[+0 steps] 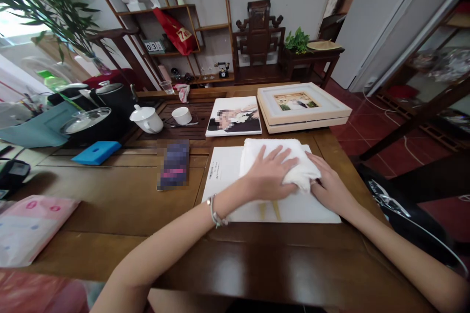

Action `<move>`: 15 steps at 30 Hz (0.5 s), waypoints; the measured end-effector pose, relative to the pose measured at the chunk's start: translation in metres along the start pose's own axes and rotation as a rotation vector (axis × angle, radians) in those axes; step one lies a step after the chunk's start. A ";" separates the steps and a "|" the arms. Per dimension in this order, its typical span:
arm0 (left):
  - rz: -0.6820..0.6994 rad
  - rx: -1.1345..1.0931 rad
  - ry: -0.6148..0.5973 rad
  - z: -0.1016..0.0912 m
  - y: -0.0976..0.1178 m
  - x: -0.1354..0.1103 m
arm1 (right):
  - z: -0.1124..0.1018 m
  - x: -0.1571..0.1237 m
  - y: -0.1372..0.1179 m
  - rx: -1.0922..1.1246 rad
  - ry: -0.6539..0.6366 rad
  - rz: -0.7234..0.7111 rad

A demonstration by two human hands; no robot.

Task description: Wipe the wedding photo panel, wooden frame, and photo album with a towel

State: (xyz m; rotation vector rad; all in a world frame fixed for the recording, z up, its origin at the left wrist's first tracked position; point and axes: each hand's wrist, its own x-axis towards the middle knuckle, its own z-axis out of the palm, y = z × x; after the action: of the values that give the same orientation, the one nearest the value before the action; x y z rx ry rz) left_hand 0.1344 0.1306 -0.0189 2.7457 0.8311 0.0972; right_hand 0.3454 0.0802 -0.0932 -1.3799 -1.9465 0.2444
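A folded white cloth (271, 149) lies on a white flat panel (235, 212) with a barcode label at its left side. My left hand (270, 173) rests on the cloth with its fingers spread flat over it. At the cloth's right edge is my right hand (332, 188), its fingers closed round the bunched edge, partly hidden by the fabric. The panel lies flat on the brown wooden table (128, 205), near its front right. Two yellowish strips show on the panel just below my left hand.
Behind the panel lie a photo print (235, 124) and a stack of pale frames (304, 107). Leftward are a dark blurred packet (174, 164), a white teapot (147, 120), a white cup (181, 116), a blue box (96, 152) and a pink-white package (33, 225).
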 end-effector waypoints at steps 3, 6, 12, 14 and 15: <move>0.139 -0.101 -0.086 -0.011 -0.031 0.019 | -0.001 0.004 -0.007 -0.034 -0.008 0.036; 0.182 -0.162 -0.100 -0.015 -0.049 0.029 | -0.004 0.007 -0.014 -0.035 -0.022 0.073; 0.132 0.026 -0.066 -0.003 -0.023 0.012 | -0.003 0.004 -0.009 -0.008 -0.016 0.063; 0.031 0.134 -0.019 0.003 0.004 -0.005 | -0.003 0.003 -0.006 0.013 -0.023 0.054; -0.016 0.165 0.003 0.007 0.020 -0.015 | -0.003 0.002 -0.005 0.025 -0.026 0.056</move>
State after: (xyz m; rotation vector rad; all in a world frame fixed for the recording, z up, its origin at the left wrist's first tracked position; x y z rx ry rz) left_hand 0.1334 0.1052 -0.0197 2.8920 0.8986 0.0308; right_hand 0.3431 0.0794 -0.0878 -1.4225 -1.9218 0.3138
